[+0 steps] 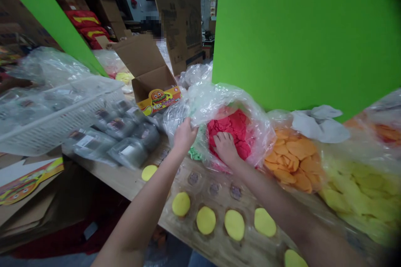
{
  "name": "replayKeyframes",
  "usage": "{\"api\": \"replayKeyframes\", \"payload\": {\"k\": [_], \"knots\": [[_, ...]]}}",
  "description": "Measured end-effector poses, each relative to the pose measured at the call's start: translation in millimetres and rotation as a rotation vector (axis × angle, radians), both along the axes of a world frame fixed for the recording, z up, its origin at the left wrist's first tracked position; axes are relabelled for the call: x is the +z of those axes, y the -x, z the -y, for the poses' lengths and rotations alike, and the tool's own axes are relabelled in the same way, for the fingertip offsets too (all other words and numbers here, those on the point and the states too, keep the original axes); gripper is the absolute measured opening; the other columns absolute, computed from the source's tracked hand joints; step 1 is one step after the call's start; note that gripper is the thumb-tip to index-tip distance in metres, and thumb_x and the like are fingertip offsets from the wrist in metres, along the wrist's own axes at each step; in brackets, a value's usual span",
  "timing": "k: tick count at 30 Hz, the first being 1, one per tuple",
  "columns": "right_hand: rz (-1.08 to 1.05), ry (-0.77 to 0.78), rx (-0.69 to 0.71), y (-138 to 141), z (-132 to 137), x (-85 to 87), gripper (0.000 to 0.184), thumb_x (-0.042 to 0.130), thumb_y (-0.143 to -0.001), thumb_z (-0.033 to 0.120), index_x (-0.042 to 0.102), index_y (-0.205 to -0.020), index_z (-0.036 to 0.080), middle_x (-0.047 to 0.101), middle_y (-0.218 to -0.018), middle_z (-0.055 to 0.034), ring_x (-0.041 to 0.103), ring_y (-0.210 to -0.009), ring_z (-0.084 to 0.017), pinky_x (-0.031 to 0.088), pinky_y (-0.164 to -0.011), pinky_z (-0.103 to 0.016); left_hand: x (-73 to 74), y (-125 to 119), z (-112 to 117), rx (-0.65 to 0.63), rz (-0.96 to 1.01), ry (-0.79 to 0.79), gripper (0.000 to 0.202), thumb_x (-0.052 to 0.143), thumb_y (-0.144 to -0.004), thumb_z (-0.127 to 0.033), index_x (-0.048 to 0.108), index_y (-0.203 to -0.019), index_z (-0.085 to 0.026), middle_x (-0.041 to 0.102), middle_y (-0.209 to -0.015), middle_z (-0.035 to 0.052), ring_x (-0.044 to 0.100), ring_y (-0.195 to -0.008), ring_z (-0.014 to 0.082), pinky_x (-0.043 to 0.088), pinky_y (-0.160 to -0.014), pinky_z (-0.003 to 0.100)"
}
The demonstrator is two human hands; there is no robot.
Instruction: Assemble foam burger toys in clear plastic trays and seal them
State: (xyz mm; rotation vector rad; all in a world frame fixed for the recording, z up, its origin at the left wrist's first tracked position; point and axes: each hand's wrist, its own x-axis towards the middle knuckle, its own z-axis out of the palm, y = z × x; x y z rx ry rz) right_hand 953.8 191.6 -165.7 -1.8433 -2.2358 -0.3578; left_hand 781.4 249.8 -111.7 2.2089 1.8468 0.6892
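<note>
My left hand point(185, 135) is closed on the rim of a clear plastic bag point(263, 112), at its left side. The bag lies with its mouth open towards me and holds many thin red pieces point(236, 127). Inside the mouth, my right hand point(224, 147) has its fingers curled down on the red pieces; its fingertips are partly hidden among them. Below my arms, a row of clear plastic cups stands on the table, several with a yellow disc point(206, 220) on top. Other cups point(214, 189) behind show something dark inside.
Bags of orange pieces point(294, 156) and yellow pieces point(363, 192) lie to the right. On the left are clear packs point(128, 150), a white basket point(59, 121) and an open cardboard box point(156, 75) with a burger print. A green panel point(307, 37) rises behind the bags.
</note>
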Motion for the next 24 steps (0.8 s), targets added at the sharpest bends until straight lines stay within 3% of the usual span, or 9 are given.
{"api": "replayKeyframes", "payload": {"k": [4, 7, 10, 14, 17, 20, 24], "knots": [[0.033, -0.017, 0.062, -1, 3, -0.7, 0.024, 0.039, -0.084, 0.011, 0.055, -0.101, 0.013, 0.052, -0.112, -0.0117, 0.039, -0.106, -0.022, 0.022, -0.100, -0.039, 0.4, 0, 1, 0.004, -0.009, 0.001, 0.039, 0.046, -0.082, -0.041, 0.047, -0.113, -0.018, 0.064, -0.091, 0.0105, 0.060, -0.086, 0.0251, 0.042, -0.069, 0.030], [0.055, -0.009, 0.105, -2, 7, -0.7, 0.023, 0.037, -0.085, 0.012, 0.056, -0.098, 0.015, 0.057, -0.094, -0.0086, 0.044, -0.091, -0.021, 0.028, -0.094, -0.036, 0.9, -1, 1, 0.003, -0.023, 0.001, 0.040, 0.046, -0.082, -0.042, 0.047, -0.113, -0.018, 0.064, -0.092, 0.0105, 0.060, -0.086, 0.0243, 0.042, -0.070, 0.030], [0.060, -0.025, 0.119, -2, 9, -1.0, 0.025, 0.037, -0.087, 0.014, 0.054, -0.105, 0.015, 0.056, -0.095, -0.0091, 0.045, -0.090, -0.021, 0.033, -0.088, -0.035, 2.1, -1, 3, 0.005, -0.032, 0.007, 0.040, 0.045, -0.082, -0.043, 0.047, -0.113, -0.018, 0.064, -0.092, 0.0103, 0.060, -0.087, 0.0241, 0.042, -0.070, 0.029], [0.054, -0.060, 0.111, -2, 11, -4.9, 0.021, 0.040, -0.086, 0.015, 0.057, -0.098, 0.015, 0.054, -0.108, -0.0124, 0.043, -0.104, -0.024, 0.029, -0.096, -0.042, 4.5, -2, 6, 0.020, 0.001, 0.032, 0.040, 0.046, -0.082, -0.043, 0.048, -0.114, -0.019, 0.064, -0.092, 0.0102, 0.060, -0.088, 0.0251, 0.042, -0.072, 0.031], [0.026, -0.052, 0.209, -5, 17, -5.6, 0.019, 0.042, -0.084, 0.012, 0.058, -0.094, 0.015, 0.055, -0.112, -0.0125, 0.040, -0.116, -0.023, 0.018, -0.104, -0.047, 7.3, -1, 9, 0.005, 0.059, 0.018, 0.041, 0.049, -0.080, -0.043, 0.048, -0.113, -0.018, 0.063, -0.093, 0.0108, 0.059, -0.088, 0.0258, 0.042, -0.073, 0.032], [-0.214, 0.026, 0.277, -13, 26, 2.4, 0.020, 0.043, -0.084, 0.014, 0.057, -0.099, 0.017, 0.061, -0.101, -0.0082, 0.050, -0.104, -0.020, 0.025, -0.103, -0.044, 12.9, 2, 18, -0.021, 0.160, -0.044, 0.049, 0.054, -0.077, -0.043, 0.045, -0.118, -0.017, 0.061, -0.097, 0.0114, 0.058, -0.089, 0.0248, 0.043, -0.075, 0.034], [-1.013, 0.079, -0.164, -35, 35, 21.5, 0.022, 0.059, -0.074, 0.028, 0.058, -0.093, 0.018, 0.063, -0.092, -0.0048, 0.057, -0.087, -0.020, 0.044, -0.083, -0.038, 24.6, 9, 50, -0.047, 0.401, -0.274, 0.041, 0.054, -0.079, -0.037, 0.048, -0.115, -0.016, 0.055, -0.108, 0.0116, 0.054, -0.094, 0.0211, 0.043, -0.082, 0.034]]}}
